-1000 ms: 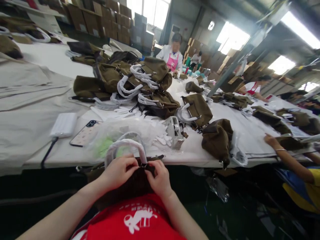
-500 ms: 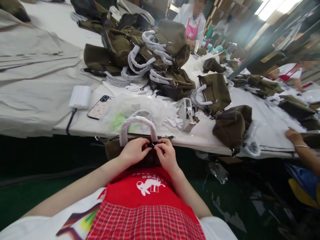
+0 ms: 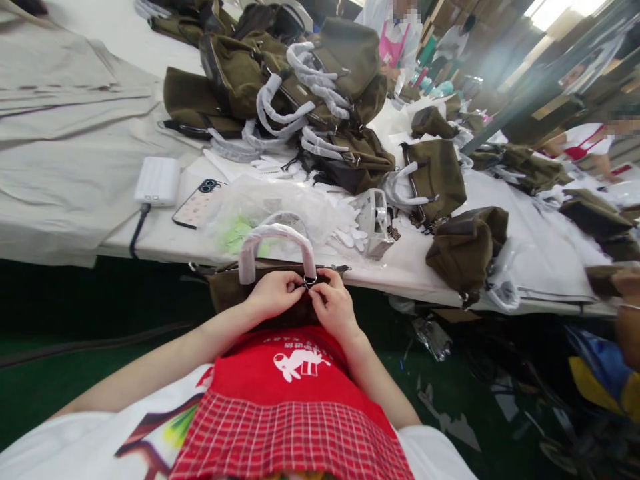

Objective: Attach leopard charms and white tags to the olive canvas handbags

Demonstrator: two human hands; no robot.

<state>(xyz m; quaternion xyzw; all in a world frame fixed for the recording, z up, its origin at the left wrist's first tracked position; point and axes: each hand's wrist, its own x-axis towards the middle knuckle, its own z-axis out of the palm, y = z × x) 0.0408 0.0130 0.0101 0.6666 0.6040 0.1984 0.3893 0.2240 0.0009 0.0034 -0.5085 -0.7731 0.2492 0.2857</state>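
Note:
An olive-brown handbag (image 3: 225, 291) rests upright between my body and the table edge. Its wrapped carry handle (image 3: 277, 233) arches up, and a metal ring (image 3: 311, 280) sits at the handle's right foot. My left hand (image 3: 276, 293) comes in from the left of this ring, thumb and index finger closed in a pinch. On the other side, my right hand (image 3: 332, 301) pinches too, its fingertips just below the ring and nearly meeting the left ones. Whatever small part lies between the fingertips is too small and covered to make out.
Handbags with wrapped handles (image 3: 293, 87) are piled behind. A phone (image 3: 197, 203), a white power bank (image 3: 157, 181) with a cable, a clear plastic bag (image 3: 280, 193) and a clear holder (image 3: 375, 223) lie nearer. One olive bag (image 3: 467, 253) stands at right. Co-workers (image 3: 395, 40) are beyond.
The view has tilted slightly, so the table's things sit a little higher. My hands stay at the ring, which shows more clearly between shifted fingers. A co-worker's hand at right has moved rightward.

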